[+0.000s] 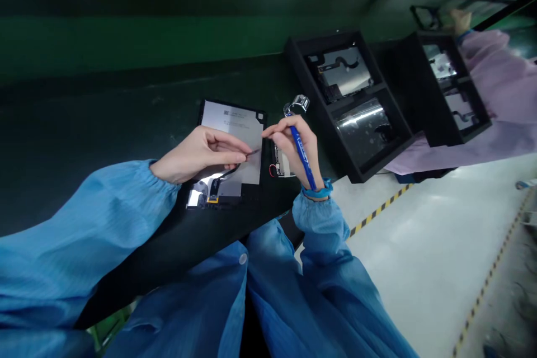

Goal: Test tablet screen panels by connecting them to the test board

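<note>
A display panel with a silver back lies on the dark bench in front of me. My left hand is over it, thumb and fingertips pinched on the end of a black flex cable that rises from the panel's lower part. My right hand is just right of the panel, with a blue pen held across the palm and its index finger and thumb close together near the panel's right edge. Partly under that hand lies a small circuit board with a red wire.
A black divided tray holding panels stands at the right. Beyond it is a second black tray, next to a co-worker in a pink sleeve. A shiny metal object lies behind my right hand. The bench's front edge runs near my body.
</note>
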